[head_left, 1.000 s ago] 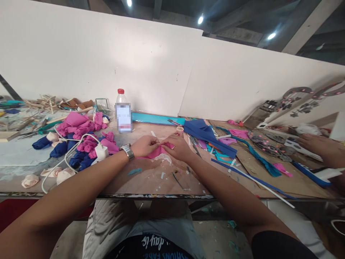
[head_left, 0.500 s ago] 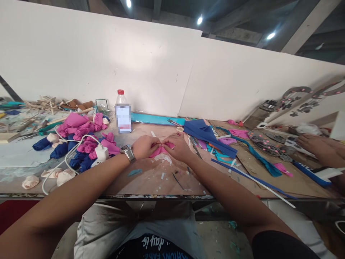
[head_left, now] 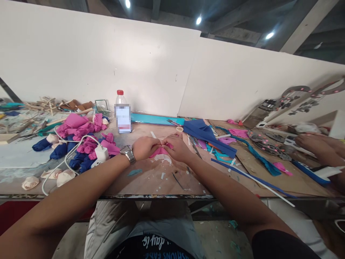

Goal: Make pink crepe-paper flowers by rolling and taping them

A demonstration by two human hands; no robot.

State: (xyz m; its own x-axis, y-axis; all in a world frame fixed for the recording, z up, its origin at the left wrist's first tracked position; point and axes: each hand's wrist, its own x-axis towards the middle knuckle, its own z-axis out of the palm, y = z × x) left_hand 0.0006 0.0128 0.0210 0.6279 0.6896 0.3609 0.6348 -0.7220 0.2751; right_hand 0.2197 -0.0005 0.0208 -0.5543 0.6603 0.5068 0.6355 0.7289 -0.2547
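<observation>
Between my two hands is a small piece of pink material (head_left: 157, 152), low over the wooden table (head_left: 151, 183). My left hand (head_left: 145, 147), with a metal watch (head_left: 127, 154) at the wrist, pinches its left side. On the other side, my right hand (head_left: 174, 146) grips it with thumb and fingers, the fingertips of both hands nearly meeting. Part of the pink piece is hidden under the fingers. A whitish smear marks the table just in front of it.
Pink and dark blue cloth bundles (head_left: 78, 126) lie left with a white charger (head_left: 101, 152) and cable. Behind stand a phone (head_left: 123, 118) and a red-capped bottle (head_left: 120, 92). Blue fabric (head_left: 201, 131) and strips lie right. Another person's hands (head_left: 314, 144) are at the far right.
My fingers have shifted slightly on the pink material, both hands staying in the same place. The view has moved a little.
</observation>
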